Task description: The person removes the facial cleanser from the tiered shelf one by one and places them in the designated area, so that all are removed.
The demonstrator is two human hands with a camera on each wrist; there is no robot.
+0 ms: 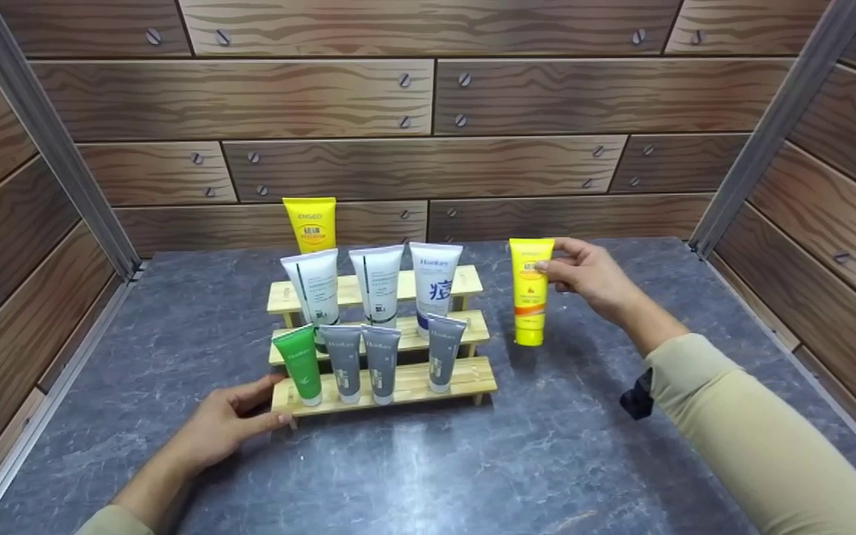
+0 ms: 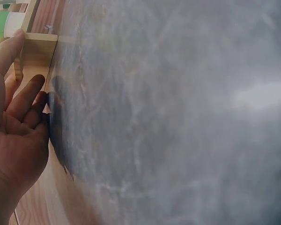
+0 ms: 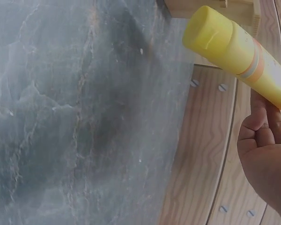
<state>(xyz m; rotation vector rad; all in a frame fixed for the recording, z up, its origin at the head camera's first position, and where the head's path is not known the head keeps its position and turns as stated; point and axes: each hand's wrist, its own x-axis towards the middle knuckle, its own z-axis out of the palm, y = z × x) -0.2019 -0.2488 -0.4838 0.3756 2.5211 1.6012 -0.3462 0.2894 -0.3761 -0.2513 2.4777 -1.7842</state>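
Observation:
My right hand [image 1: 595,282] pinches a yellow squeeze tube [image 1: 529,297] near its upper end, cap down, to the right of a three-step wooden display stand [image 1: 409,385]. In the right wrist view the tube's yellow cap [image 3: 208,29] points away from the hand. My left hand [image 1: 216,425] holds the left end of the stand's lowest step, thumb at the front corner and fingers behind. On that step stand a green tube [image 1: 300,368] and several small grey tubes [image 1: 382,365]. White tubes [image 1: 376,282] fill the middle step. Another yellow tube [image 1: 314,224] stands on the top step at left.
Under everything lies a dark marbled tabletop [image 1: 413,475]. A wood-plank patterned wall [image 1: 428,167] closes off the back, with similar panels at both sides and metal posts [image 1: 759,126] in the corners. A small black device [image 1: 637,395] sits at the right sleeve.

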